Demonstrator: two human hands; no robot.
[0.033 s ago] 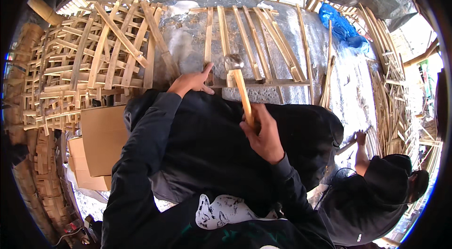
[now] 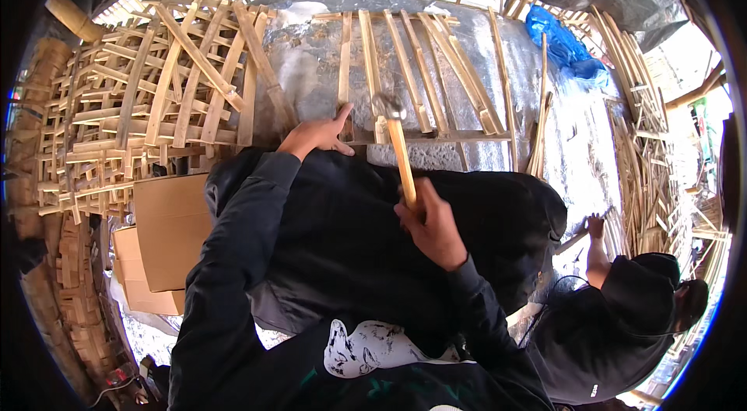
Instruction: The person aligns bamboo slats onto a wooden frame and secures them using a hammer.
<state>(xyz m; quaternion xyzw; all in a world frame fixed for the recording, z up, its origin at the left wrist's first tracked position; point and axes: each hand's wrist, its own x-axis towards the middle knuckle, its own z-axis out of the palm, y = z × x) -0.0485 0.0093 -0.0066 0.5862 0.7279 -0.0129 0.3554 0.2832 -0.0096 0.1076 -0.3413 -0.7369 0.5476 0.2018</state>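
My right hand (image 2: 434, 226) is wrapped round the wooden handle of a hammer (image 2: 401, 158). The hammer's blurred metal head is over the near end of a bamboo slat (image 2: 367, 53) in a frame of several spaced slats. A flat crosspiece (image 2: 436, 136) runs beneath their near ends. To the left, my left hand (image 2: 317, 136) grips the near end of another bamboo slat (image 2: 345, 69) where it meets the crosspiece, thumb and fingers on either side. Whether a nail is under the hammer I cannot tell.
Stacked bamboo lattice panels (image 2: 117, 115) stand at the left, above cardboard boxes (image 2: 171, 232). A blue plastic bag (image 2: 564, 45) lies at the far right, near piles of bamboo strips (image 2: 650, 178). At the lower right sits another person (image 2: 615, 333) in dark clothing, one hand stretched forward.
The hammer head has shifted slightly towards me, and my right hand has dropped a little with it. My left hand has stayed in place.
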